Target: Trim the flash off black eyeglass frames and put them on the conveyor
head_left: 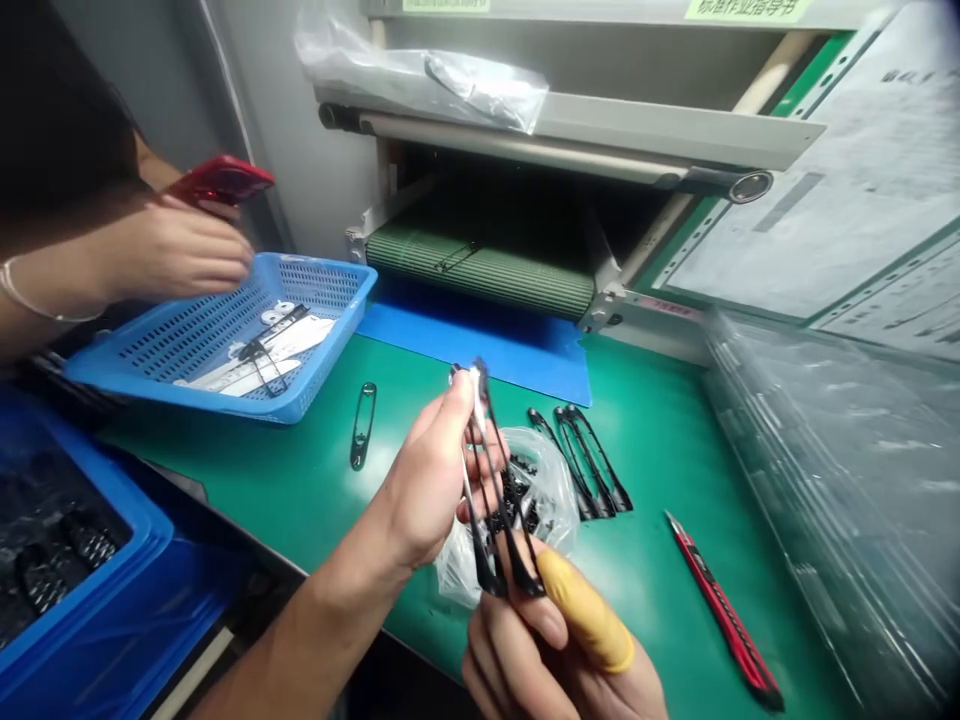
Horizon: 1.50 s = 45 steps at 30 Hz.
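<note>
**Black safety-pin-shaped clips on my feed, pinched in a bunch.**
Their long narrow loops splayed downward; three more lay side by side on the green mat, and a lone clip lay well apart to the left.

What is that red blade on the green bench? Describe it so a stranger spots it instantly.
On the green-topped workbench, find the group of black elongated loop clips. Just right of them lies a slim red-and-black snap-off utility knife, set diagonally, metal tip pointing away. It is the only red thing on the bench.
</note>
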Each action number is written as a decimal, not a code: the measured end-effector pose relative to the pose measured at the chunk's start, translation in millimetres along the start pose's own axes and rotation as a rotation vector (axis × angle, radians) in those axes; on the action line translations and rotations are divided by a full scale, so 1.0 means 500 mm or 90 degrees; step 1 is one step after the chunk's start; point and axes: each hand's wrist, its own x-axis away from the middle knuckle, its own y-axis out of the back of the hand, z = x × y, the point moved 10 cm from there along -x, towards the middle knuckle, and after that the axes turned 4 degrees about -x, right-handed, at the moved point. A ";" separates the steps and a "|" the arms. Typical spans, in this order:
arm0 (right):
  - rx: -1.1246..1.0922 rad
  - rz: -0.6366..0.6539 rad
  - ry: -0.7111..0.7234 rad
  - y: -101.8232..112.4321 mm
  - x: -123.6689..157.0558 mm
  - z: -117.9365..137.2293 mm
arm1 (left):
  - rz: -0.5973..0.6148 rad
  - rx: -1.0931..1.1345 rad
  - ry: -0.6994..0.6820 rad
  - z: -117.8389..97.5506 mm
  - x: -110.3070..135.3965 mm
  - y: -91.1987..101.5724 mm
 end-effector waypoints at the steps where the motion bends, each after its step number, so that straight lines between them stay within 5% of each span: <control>1: -0.013 0.009 0.006 -0.003 -0.001 0.003 | -0.009 -0.007 0.004 0.002 -0.003 0.002; 16: -0.054 0.012 -0.033 0.004 0.007 -0.006 | -0.018 -0.081 -0.051 -0.001 -0.002 0.010; 27: 0.017 -0.066 -0.068 0.031 0.020 -0.007 | -0.002 -0.070 -0.120 -0.020 0.002 0.007; 33: -0.017 -0.184 -0.140 0.046 0.040 -0.016 | -0.057 -0.035 -0.110 -0.006 -0.005 0.028; 40: -0.157 -0.092 -0.113 0.023 0.036 -0.022 | -0.106 -0.013 -0.053 0.029 -0.011 0.032; 45: -0.154 -0.188 -0.107 0.032 0.042 -0.017 | -0.089 0.030 -0.018 0.054 -0.019 0.022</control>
